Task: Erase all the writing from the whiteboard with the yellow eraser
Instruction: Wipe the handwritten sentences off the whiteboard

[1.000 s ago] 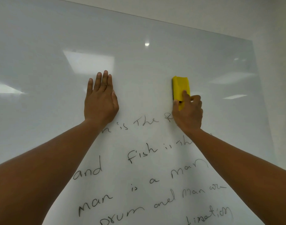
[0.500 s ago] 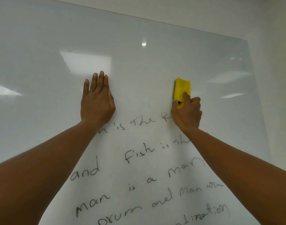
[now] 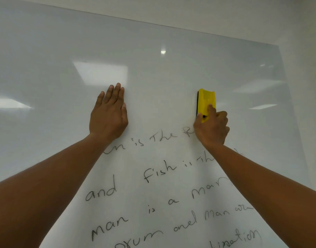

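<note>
Against the whiteboard (image 3: 46, 86), the right hand (image 3: 212, 128) grips the yellow eraser (image 3: 206, 102) just above the top line of writing (image 3: 162, 136); the left hand (image 3: 108, 115) lies flat, fingers straight. Best to press the felt flush and sweep firmly across each line, overlapping strokes.

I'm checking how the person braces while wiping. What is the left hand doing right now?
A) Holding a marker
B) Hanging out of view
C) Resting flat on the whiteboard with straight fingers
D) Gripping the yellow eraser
C: the left hand lies flat against the whiteboard with its fingers straight, above the writing, while the right hand holds the yellow eraser.
</note>
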Motion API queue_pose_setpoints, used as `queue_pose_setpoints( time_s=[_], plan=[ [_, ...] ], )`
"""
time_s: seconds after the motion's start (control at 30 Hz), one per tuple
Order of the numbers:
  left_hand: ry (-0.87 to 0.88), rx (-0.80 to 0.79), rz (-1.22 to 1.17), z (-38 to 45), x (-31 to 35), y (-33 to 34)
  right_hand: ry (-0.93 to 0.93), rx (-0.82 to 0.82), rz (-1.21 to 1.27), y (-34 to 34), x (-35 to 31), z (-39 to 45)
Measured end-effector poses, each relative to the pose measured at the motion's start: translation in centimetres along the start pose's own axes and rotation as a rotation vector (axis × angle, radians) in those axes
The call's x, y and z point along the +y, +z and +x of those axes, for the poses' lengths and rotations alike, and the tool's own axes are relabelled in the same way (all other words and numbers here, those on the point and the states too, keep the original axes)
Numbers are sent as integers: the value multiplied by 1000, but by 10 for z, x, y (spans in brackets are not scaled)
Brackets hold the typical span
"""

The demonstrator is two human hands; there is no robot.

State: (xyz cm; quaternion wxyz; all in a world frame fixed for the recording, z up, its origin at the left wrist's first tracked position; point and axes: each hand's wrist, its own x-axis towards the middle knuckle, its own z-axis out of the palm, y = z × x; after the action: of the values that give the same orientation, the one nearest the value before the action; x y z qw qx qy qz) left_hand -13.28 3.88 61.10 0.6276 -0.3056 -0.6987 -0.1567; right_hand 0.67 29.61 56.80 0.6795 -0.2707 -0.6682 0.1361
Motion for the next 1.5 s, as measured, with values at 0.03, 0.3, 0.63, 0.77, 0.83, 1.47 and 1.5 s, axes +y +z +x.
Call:
queue_pose_setpoints(
  time_s=[0.03, 0.3, 0.63, 0.77, 0.83, 1.47, 1.5],
  plan=[
    [7, -1, -1, 0, -1, -1, 15, -8, 9, 0, -1, 0],
    [-40, 21, -80, -8, -24, -10, -543, -59, 58, 1, -54, -46],
    [-151, 60, -81, -59, -72, -23, -503, -23, 86, 13, -79, -62],
    [-148, 72, -71, -76, -81, -22, -798, -51, 111, 16, -83, -77],
    [-141, 92, -77, -81, -82, -21, -1036, -97, 112, 19, -82, -86],
    [-174, 103, -65, -125, -80, -13, -1232, -175, 42, 25, -82, -109],
    [-173, 102, -68, -127, -80, -13, -1186, -149, 50, 25, -83, -108]
  ],
)
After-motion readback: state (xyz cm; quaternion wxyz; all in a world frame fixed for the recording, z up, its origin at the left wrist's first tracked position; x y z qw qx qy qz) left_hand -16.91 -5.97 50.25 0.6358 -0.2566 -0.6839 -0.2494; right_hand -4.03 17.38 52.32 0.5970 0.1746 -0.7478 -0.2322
